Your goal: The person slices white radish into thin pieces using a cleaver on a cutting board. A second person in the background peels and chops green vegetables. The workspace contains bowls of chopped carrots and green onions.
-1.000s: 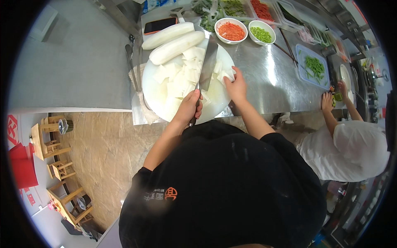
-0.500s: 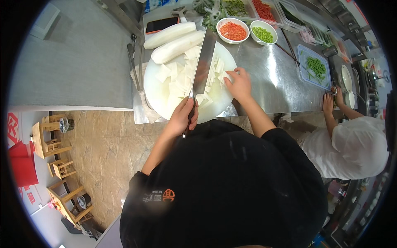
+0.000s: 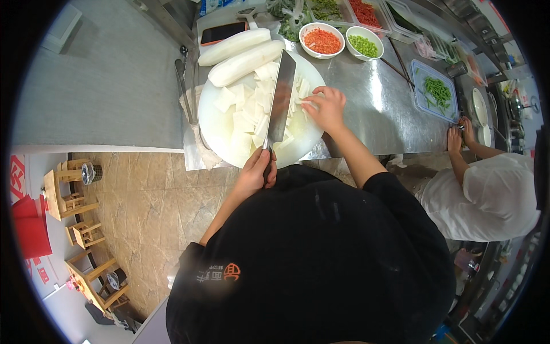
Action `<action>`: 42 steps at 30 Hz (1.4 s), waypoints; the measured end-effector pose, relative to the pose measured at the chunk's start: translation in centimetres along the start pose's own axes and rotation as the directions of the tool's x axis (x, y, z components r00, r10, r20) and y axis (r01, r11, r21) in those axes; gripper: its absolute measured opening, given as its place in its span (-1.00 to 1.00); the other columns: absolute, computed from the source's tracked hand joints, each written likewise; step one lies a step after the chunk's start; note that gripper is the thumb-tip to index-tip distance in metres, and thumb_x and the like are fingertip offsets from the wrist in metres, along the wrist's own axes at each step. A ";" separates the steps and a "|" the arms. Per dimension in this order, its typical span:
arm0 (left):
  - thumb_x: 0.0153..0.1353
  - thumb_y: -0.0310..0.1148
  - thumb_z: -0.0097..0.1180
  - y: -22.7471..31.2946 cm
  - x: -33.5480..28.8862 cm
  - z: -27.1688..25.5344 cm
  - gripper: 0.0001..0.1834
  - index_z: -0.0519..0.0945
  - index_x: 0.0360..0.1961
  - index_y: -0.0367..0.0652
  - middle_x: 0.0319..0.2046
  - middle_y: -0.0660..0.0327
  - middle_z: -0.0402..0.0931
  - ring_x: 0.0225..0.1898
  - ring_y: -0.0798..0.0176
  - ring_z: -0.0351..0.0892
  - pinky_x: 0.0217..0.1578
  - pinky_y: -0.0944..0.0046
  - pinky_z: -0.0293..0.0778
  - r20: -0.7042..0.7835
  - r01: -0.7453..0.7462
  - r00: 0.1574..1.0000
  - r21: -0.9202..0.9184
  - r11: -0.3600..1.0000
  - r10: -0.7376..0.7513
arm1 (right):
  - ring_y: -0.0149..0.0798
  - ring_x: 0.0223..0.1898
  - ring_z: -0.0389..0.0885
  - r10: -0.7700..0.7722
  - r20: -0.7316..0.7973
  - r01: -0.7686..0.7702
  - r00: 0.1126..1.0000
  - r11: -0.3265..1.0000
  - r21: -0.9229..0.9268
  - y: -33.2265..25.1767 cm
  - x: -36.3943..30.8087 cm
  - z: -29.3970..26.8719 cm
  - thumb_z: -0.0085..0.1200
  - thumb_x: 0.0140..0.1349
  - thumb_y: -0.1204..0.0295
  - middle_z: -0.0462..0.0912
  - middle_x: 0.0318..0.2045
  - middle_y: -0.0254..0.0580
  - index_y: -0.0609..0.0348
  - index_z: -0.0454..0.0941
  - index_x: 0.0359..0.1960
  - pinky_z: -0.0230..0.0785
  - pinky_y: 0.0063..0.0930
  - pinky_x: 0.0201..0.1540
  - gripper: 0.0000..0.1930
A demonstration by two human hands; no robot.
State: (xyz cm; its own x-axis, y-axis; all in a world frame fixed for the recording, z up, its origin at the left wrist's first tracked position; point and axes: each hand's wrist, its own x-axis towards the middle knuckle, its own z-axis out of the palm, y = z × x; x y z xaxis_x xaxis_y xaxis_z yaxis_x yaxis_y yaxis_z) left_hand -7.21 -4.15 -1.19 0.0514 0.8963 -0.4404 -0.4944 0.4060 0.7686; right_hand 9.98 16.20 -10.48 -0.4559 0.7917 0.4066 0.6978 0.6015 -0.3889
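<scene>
My left hand (image 3: pixel 258 172) is wrapped round the handle of a cleaver (image 3: pixel 281 97). The broad blade stands over a round white cutting board (image 3: pixel 309 150), pointing away from me. Flat slices of white radish (image 3: pixel 246 112) lie left of the blade, partly hidden by it. To its right, my right hand (image 3: pixel 327 109) has its fingertips bent together on narrower radish pieces (image 3: pixel 300 92); the pieces under the fingers are partly covered. Two whole peeled white radishes (image 3: pixel 243 62) rest side by side at the board's far left.
Beyond the board stand a bowl of chopped red pepper (image 3: pixel 322 43) and a bowl of chopped green vegetable (image 3: pixel 364 46). A phone (image 3: pixel 224 33) lies at the far left. Rightward is a tray of green beans (image 3: pixel 436 94). A co-worker in white (image 3: pixel 487 198) stands at the right.
The cleaver and my left hand have shifted slightly toward me, away from the whole radishes. My right hand has moved a little left and farther from me, its fingers closing on the pieces.
</scene>
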 end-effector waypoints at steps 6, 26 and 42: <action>0.42 -0.08 -0.29 -0.1 0.0 0.1 -0.65 0.30 -0.26 -0.17 -0.73 0.23 0.23 -0.78 0.36 0.13 -0.71 0.40 0.13 -0.016 -0.027 1.000 -0.036 0.999 0.027 | -0.20 0.05 0.35 0.166 0.044 -0.170 0.985 0.975 0.141 0.6 2.1 0.9 0.13 0.11 0.07 0.53 -0.09 -0.44 -0.26 0.71 -0.28 -0.02 -0.13 0.15 -0.78; 0.42 -0.08 -0.28 -0.1 0.1 1.2 -0.65 0.30 -0.24 -0.19 -0.73 0.23 0.22 -0.76 0.37 0.15 -0.69 0.41 0.13 0.004 0.018 1.000 -0.032 0.999 -0.018 | -0.16 0.12 0.35 -0.183 0.438 0.151 0.880 0.983 0.108 1.4 1.1 -4.0 0.29 -0.27 0.31 0.46 0.02 -0.29 -0.15 0.53 0.00 -0.04 -0.03 0.25 -0.38; 0.41 -0.06 -0.28 -0.5 -0.9 0.3 -0.63 0.28 -0.23 -0.19 -0.73 0.21 0.21 -0.80 0.35 0.15 -0.74 0.39 0.14 -0.097 -0.072 0.993 -0.057 0.996 0.066 | -0.31 -0.33 0.63 0.341 0.324 -0.412 0.882 0.893 0.181 0.4 3.6 0.1 0.21 0.02 0.28 0.68 -0.37 -0.35 -0.05 0.63 -0.15 0.37 -0.41 -0.06 -0.70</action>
State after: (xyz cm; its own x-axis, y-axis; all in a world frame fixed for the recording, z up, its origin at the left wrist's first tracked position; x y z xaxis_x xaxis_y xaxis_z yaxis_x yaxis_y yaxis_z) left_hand -6.78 -5.15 -1.07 -0.0657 0.8997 -0.4315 -0.5455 0.3297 0.7705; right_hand 8.51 19.32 -9.25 -0.3437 0.9381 -0.0418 0.7106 0.2307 -0.6647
